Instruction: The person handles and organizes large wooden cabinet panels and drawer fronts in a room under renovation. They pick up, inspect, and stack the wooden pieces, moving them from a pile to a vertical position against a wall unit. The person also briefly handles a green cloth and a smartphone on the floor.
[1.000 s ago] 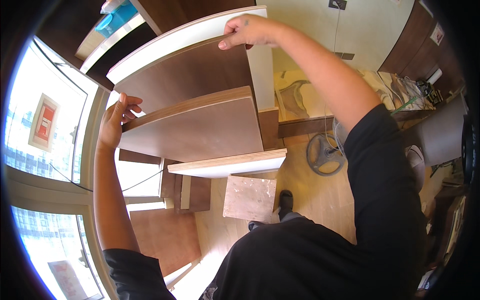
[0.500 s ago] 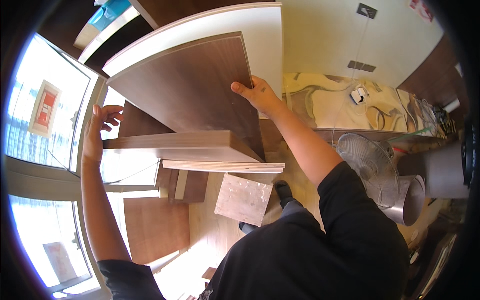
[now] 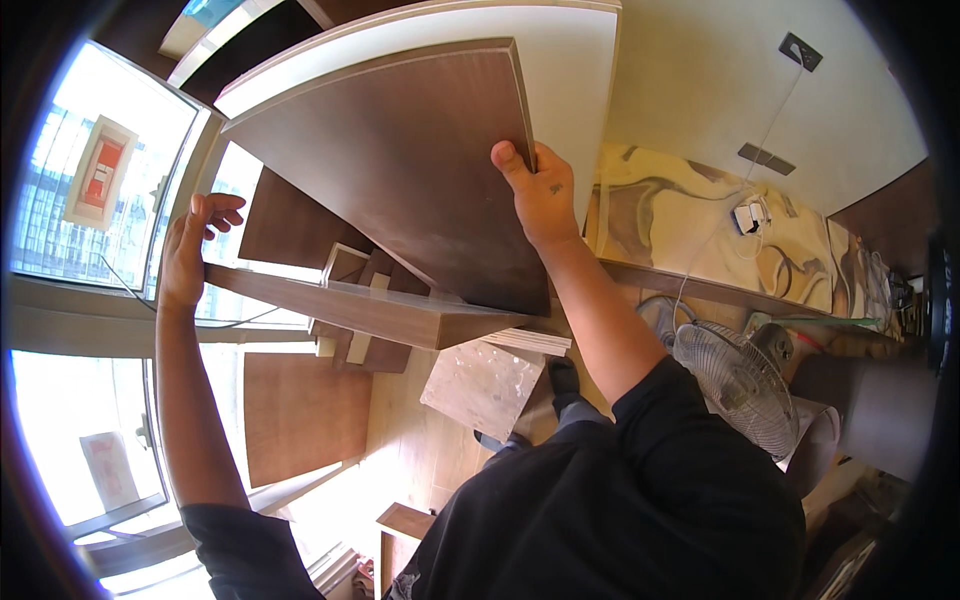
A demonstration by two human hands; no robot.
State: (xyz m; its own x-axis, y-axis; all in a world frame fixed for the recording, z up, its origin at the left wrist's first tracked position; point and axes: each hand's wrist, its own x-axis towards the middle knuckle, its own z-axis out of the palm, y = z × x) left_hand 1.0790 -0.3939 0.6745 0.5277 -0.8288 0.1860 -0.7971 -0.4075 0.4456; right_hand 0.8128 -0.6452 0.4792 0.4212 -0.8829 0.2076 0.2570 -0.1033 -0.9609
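Both hands carry one large dark brown wooden board (image 3: 400,170) with a pale edge, raised and tilted: the right hand (image 3: 540,195) clamps thumb and fingers over its right edge, while the left hand (image 3: 190,250) presses mostly open, fingers spread, against the left end. Behind it leans one white panel (image 3: 570,70), with smaller brown boards stacked below. One round wire-caged fan (image 3: 740,385) stands on the light wooden floor (image 3: 410,440) beside bright windows (image 3: 70,170).
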